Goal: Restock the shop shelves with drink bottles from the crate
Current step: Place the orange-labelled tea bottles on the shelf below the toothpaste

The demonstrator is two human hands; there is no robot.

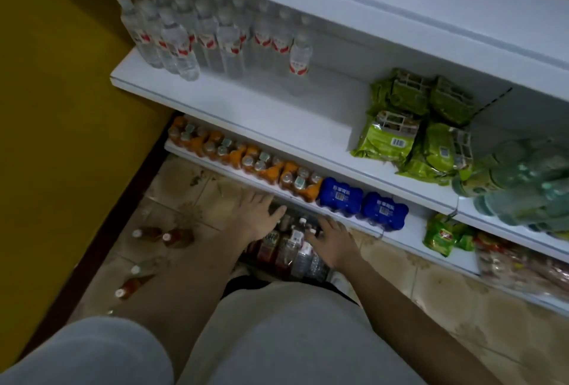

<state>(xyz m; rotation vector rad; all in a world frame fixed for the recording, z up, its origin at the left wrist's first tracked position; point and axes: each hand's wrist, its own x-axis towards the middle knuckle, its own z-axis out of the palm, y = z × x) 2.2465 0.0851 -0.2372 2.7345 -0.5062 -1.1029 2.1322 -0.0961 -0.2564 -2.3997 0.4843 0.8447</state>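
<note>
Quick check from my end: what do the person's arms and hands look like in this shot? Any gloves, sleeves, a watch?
Both arms are bare from the lower edge of the frame to the fingertips. The left hand and the right hand wear no gloves, and no watch, ring or band shows on either wrist. No sleeve reaches the forearms. The only clothing in view is light grey fabric over the body below the arms.

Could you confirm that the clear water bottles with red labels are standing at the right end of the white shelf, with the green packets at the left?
Not quite: the sides are swapped. In the head view, the water bottles with red labels stand at the left end of the white shelf, and the green packets lie to their right.
</note>
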